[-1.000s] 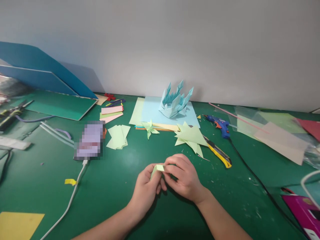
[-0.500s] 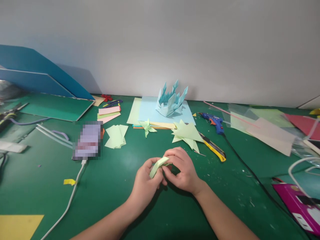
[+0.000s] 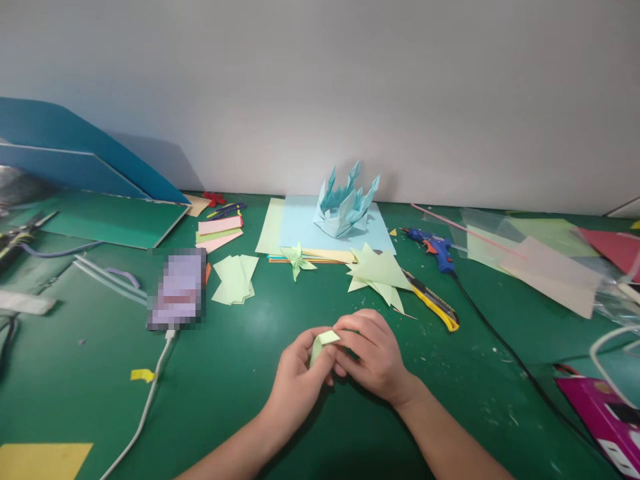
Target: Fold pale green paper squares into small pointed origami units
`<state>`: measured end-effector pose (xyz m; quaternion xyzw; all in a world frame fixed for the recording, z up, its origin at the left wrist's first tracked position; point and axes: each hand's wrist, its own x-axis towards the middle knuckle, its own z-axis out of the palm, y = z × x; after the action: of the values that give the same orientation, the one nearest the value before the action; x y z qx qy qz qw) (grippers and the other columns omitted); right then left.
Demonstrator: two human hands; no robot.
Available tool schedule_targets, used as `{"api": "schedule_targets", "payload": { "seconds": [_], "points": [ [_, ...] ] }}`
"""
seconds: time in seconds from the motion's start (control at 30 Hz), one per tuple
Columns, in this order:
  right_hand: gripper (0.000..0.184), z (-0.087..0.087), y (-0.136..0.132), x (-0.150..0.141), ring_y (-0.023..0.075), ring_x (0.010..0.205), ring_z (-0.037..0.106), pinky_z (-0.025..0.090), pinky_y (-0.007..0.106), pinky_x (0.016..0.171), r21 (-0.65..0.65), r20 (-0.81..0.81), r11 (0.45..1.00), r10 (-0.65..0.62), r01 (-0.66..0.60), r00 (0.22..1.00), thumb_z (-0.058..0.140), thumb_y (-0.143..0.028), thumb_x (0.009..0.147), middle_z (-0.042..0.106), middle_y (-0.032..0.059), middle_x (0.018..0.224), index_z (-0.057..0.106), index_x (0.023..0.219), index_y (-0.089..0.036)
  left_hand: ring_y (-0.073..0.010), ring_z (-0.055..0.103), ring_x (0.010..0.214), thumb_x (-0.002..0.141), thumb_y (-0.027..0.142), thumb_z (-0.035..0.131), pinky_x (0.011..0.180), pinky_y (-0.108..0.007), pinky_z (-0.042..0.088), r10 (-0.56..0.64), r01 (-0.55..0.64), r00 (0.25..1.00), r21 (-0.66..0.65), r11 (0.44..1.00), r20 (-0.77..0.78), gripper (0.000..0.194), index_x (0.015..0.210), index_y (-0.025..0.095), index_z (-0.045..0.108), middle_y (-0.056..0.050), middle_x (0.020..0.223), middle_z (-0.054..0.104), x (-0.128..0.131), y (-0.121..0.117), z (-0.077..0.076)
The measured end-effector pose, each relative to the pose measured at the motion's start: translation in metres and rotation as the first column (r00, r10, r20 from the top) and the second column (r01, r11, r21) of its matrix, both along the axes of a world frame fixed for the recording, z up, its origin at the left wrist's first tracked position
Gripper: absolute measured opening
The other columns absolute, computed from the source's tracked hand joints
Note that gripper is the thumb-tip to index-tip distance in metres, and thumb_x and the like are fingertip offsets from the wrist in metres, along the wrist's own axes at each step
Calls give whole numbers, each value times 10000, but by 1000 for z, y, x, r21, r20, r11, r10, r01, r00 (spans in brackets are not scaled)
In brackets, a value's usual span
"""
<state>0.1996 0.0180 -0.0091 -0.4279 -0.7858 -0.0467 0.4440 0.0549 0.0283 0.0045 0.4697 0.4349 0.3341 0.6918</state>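
A small folded piece of pale green paper (image 3: 325, 339) is pinched between the thumb and fingers of my left hand (image 3: 303, 370). My right hand (image 3: 373, 357) is closed against the paper's right end, its fingertips pressing there and hiding part of it. Beyond my hands lie a green paper star flower (image 3: 298, 261), a stack of pale green paper slips (image 3: 235, 280) and a heap of pointed pale green paper cut-outs (image 3: 377, 273). Farther back, a light blue folded-paper crown-like bowl (image 3: 343, 212) stands on blue and green sheets (image 3: 295, 230).
A yellow utility knife (image 3: 435, 307) and a blue glue gun (image 3: 435, 247) with a black cord lie to the right. On the left are a blurred-out phone (image 3: 179, 287) with a white cable (image 3: 150, 393) and strips of coloured paper (image 3: 220, 230). A magenta power strip (image 3: 595, 413) sits at lower right.
The folded green paper has turned in my hands, its upper flap now bent over to the right. The whole view has shifted slightly, so things appear a little lower and farther right.
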Motion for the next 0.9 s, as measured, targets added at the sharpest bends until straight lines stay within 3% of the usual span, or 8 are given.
{"api": "schedule_targets", "payload": {
  "seconds": [0.23, 0.5, 0.6, 0.67, 0.77, 0.9],
  "points": [
    [90, 1, 0, -1, 158, 765, 558, 477, 324, 729, 9, -48, 1000, -6, 7, 999, 588, -131, 812, 631, 33, 816, 584, 841, -216, -95, 455, 442, 752, 549, 554, 472, -224, 389, 0, 4, 998, -53, 999, 68, 416, 799, 136, 589, 12, 508, 570, -1, 0, 3],
    [155, 2, 0, 0, 172, 788, 558, 485, 339, 724, -58, -41, 994, 91, -93, 995, 556, -108, 782, 617, 47, 857, 584, 883, -222, -91, 447, 424, 752, 538, 567, 461, -217, 367, 4, 5, 996, -107, 994, 88, 393, 730, 146, 582, 28, 463, 530, -1, 1, -1],
    [254, 1, -1, -2, 171, 785, 570, 490, 333, 712, -101, -130, 986, 120, -134, 984, 527, -80, 774, 616, 48, 869, 546, 981, -226, -81, 431, 413, 740, 537, 582, 450, -211, 354, 1, 9, 995, -104, 995, 98, 387, 709, 151, 559, 30, 463, 531, 0, 2, -1],
    [299, 2, 0, -3, 181, 802, 577, 493, 345, 714, -162, -236, 980, 76, -117, 969, 520, -90, 770, 613, 59, 885, 510, 1040, -218, -80, 449, 423, 734, 528, 592, 444, -208, 353, 12, 1, 993, -111, 994, 116, 378, 738, 153, 544, 12, 519, 577, 0, 3, 1],
    [230, 5, 1, -5, 194, 801, 578, 484, 356, 707, -246, -311, 965, 15, -96, 950, 519, -129, 775, 613, 60, 861, 531, 990, -213, -89, 498, 445, 723, 509, 612, 435, -212, 364, 57, -38, 988, -134, 990, 146, 367, 805, 171, 496, -21, 656, 647, 1, 3, 3],
    [114, 8, 3, -6, 179, 741, 578, 469, 336, 677, -293, -342, 939, 71, -178, 937, 506, -166, 817, 634, 38, 775, 592, 876, -210, -90, 480, 400, 743, 495, 599, 430, -207, 354, 80, -60, 987, -139, 988, 141, 348, 786, 203, 416, 35, 507, 588, 1, 2, 4]
  ]
}}
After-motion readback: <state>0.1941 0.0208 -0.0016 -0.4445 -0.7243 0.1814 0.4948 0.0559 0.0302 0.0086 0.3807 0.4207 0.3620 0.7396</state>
